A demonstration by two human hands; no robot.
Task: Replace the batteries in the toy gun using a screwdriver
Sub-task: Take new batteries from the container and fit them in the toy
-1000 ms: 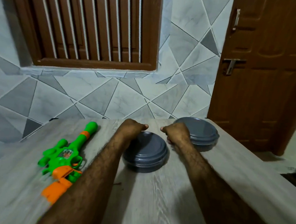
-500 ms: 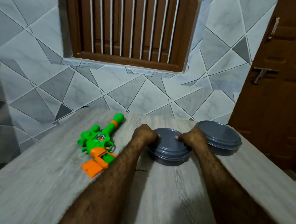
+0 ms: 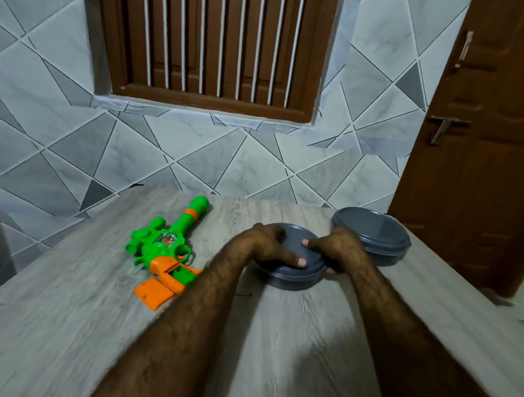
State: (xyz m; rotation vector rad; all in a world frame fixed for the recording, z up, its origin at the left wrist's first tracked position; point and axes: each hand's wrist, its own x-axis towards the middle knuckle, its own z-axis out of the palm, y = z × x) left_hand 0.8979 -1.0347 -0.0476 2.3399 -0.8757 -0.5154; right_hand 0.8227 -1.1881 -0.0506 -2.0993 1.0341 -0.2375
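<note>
A green and orange toy gun (image 3: 166, 247) lies on the wooden table (image 3: 59, 323), barrel pointing to the far wall, orange grip toward me. Right of it stands a round grey lidded container (image 3: 292, 275). My left hand (image 3: 266, 245) grips its left rim, thumb lying on the lid. My right hand (image 3: 336, 250) grips its right rim, thumb on the lid and fingers curled round the edge. A thin dark item, maybe a screw or small tool (image 3: 243, 294), lies beside my left forearm. No screwdriver or batteries show.
A second, larger grey lidded container (image 3: 373, 234) stands at the back right, close behind my right hand. The table butts against a tiled wall under a barred wooden window. A brown door (image 3: 490, 152) stands right of the table.
The view swung left and steadied, shifting everything right in the picture. Both hands closed in from the far rim to grip the near container's sides, thumbs now on its lid.
</note>
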